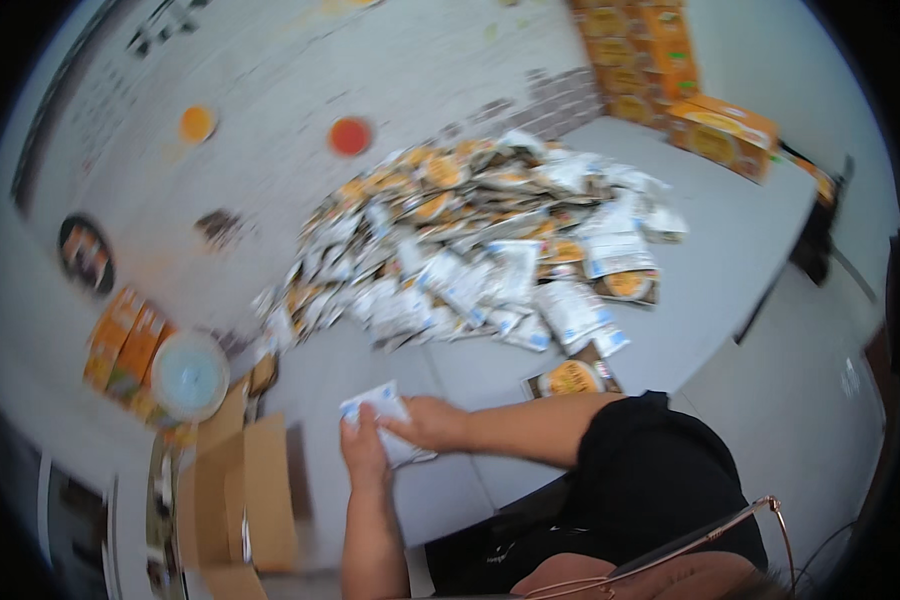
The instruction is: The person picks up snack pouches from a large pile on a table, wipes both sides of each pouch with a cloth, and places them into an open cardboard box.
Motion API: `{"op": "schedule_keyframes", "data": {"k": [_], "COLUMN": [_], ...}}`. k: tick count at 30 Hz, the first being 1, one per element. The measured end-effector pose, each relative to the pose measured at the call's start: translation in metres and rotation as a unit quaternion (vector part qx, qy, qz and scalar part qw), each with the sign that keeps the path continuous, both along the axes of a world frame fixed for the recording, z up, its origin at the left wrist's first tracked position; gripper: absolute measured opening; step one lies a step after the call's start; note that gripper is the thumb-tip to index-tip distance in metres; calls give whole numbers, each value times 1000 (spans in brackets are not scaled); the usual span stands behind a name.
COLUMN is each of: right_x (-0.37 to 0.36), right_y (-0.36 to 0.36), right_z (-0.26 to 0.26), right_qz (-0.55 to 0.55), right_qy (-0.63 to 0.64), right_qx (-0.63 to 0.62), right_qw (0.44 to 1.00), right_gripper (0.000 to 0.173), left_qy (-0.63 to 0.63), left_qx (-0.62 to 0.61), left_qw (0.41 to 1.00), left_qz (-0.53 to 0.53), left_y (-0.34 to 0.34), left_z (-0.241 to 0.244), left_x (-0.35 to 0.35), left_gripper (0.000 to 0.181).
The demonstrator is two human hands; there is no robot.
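Both hands grip a small stack of white foil sachets point(379, 397) with blue marks. My left hand point(364, 444) holds its left side, thumb on top. My right hand point(429, 424) clasps the opposite side. The sachets are above the grey table point(439, 495); how many there are cannot be told. Left of my hands stands an open cardboard box point(270, 487), its flaps spread. A large heap of similar sachets point(465, 247) lies beyond my hands, some showing white backs, others brown and orange fronts. One sachet point(570, 377) rests face up near my right forearm.
Orange cartons point(634, 60) are stacked at the back right, with a single orange carton point(724, 135) at the table's far end. A pale round tub or lid point(190, 375) sits by more orange cartons point(127, 341) at the left. A decorated wall point(285, 82) borders the table.
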State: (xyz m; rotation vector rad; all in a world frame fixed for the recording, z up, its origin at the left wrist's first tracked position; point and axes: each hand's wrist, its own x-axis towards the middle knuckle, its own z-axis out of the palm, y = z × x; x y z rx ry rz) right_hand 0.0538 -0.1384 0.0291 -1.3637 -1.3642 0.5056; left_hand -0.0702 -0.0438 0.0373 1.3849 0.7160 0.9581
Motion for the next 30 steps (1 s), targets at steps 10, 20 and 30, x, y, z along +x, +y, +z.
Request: {"op": "schedule_keyframes", "data": {"k": [10, 20, 30], "right_x": [8, 6, 5], "right_y": [17, 10, 15], "right_z": [-25, -11, -12], "right_qz": [33, 18, 19], "right_qy": [150, 114, 69], "right_qx": [48, -58, -86], "right_qw": [987, 992, 994], "right_gripper": [36, 31, 30], "left_qy": [-153, -198, 352], "left_qx": [-257, -116, 274], "left_qw": [948, 972, 840], "left_qz": [-111, 56, 310], "left_y": [-41, -38, 108], "left_z": [-1, 97, 156], "left_x": [-47, -144, -310], "left_gripper": [40, 52, 36]}}
